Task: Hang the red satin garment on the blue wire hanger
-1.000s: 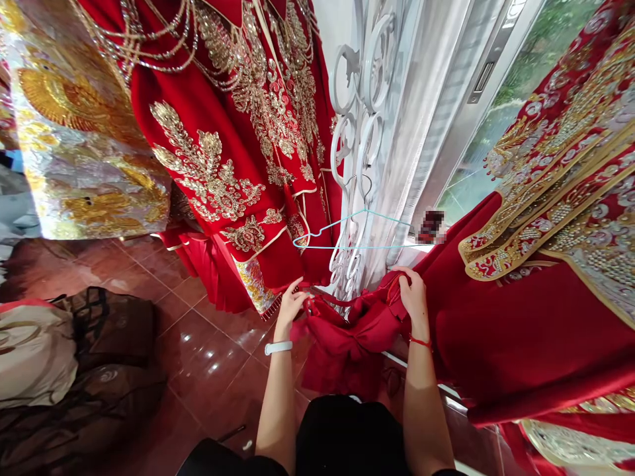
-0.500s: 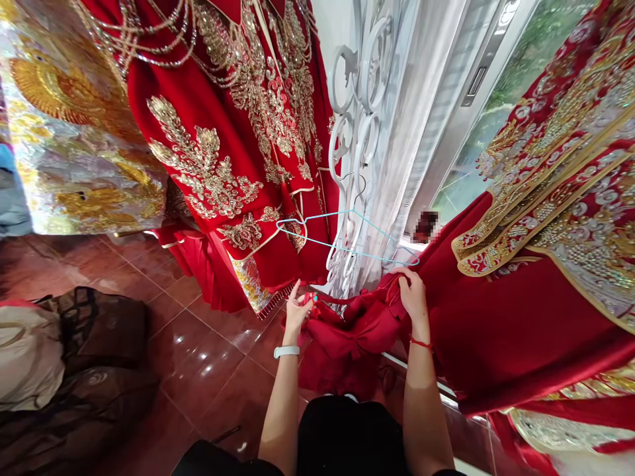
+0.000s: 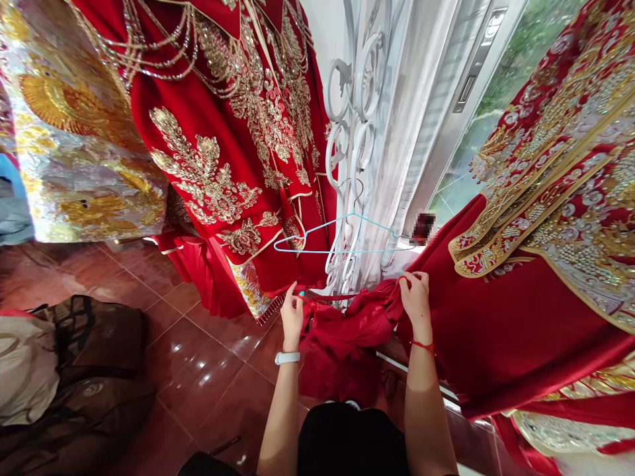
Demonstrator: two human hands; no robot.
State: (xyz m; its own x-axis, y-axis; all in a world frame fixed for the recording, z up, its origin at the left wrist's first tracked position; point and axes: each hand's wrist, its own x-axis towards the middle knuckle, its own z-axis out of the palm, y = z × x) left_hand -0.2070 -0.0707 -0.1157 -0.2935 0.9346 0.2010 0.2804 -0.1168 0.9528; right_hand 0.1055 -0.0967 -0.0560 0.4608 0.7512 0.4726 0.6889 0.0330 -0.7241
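Note:
My left hand (image 3: 292, 313) and my right hand (image 3: 415, 297) each pinch an end of a plain red garment (image 3: 347, 330) that sags between them at waist height. The left hand wears a white wristband and grips the garment's left edge. The right hand, with a red string at the wrist, grips the waist edge on the right. Just above the garment a light blue wire hanger (image 3: 342, 238) hangs by its hook from a white scrolled metal rack (image 3: 350, 132).
A red robe with gold embroidery (image 3: 223, 132) hangs on the left, a gold brocade robe (image 3: 74, 145) beside it. Another red embroidered robe (image 3: 546, 251) fills the right. Brown bags (image 3: 89, 370) lie on the red tiled floor (image 3: 208, 370). A window (image 3: 496, 86) is behind.
The blue hanger has swung and levelled out. My left hand closed on the garment's edge and both hands pulled the red cloth a little tauter and higher.

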